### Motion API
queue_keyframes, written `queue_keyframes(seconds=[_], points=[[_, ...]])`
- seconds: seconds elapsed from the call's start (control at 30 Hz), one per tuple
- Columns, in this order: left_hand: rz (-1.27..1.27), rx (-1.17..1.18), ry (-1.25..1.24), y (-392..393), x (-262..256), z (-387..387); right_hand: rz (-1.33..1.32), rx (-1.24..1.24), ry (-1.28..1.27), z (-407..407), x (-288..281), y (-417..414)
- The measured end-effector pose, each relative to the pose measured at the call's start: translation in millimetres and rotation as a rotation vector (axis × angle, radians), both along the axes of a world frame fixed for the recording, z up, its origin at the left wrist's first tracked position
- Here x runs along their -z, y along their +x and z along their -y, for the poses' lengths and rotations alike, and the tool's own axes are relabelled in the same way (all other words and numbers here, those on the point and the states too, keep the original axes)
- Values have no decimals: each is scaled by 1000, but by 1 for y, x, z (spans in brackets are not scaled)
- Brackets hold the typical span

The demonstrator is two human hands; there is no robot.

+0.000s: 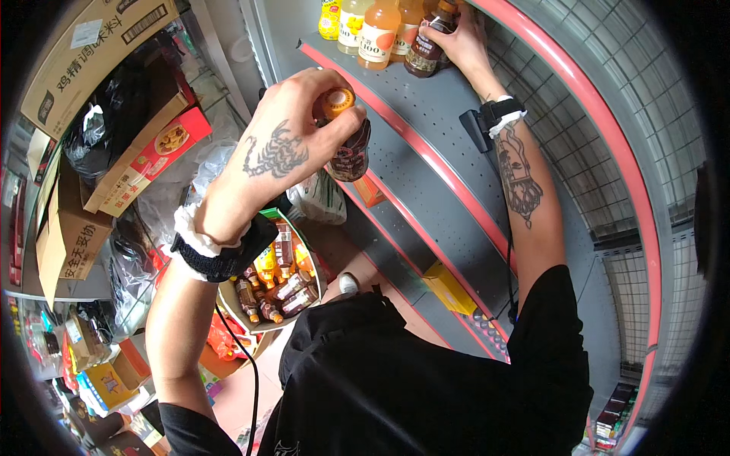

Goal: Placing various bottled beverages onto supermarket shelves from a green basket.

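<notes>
My left hand [288,122] grips a dark drink bottle [351,151] with an orange cap, holding it in the air in front of the shelf. On the grey perforated metal shelf [422,108], my right hand [465,45] has its fingers around another dark labelled bottle [425,60], which stands upright at the end of a row. Beside that one are orange drink bottles [379,31], a pale yellow bottle [352,23] and a yellow package [329,20]. Below my left wrist, an open carton [231,302] holds several dark and orange bottles [296,288] lying in it.
Pink-red strips edge the tiered shelves, and a yellow box [450,288] sits on a lower tier. Cardboard boxes [80,239] and plastic bags [128,273] crowd the left side. A black cable [254,376] hangs by my left arm. Wire mesh [604,142] backs the shelf at right.
</notes>
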State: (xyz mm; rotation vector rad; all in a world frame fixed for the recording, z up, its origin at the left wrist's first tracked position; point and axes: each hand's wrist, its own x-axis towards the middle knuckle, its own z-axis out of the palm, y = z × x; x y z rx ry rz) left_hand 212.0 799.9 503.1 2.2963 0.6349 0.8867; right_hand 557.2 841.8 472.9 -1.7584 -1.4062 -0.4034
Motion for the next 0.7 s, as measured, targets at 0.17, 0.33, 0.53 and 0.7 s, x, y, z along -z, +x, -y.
queue_keyframes(seconds=[0.17,0.33,0.53,0.7], points=[[-10,46,121,7,1,-10,39,-14,25,2,-2,-3],[42,110,37,12,-4,-28,-62,-35,-29,14,-11,-6],[-70,171,138,28,-19,-47,-326,-636,-245,65,-12,-55],[-12,126,102,46,-26,-45,-38,-589,-191,97,-10,-121]])
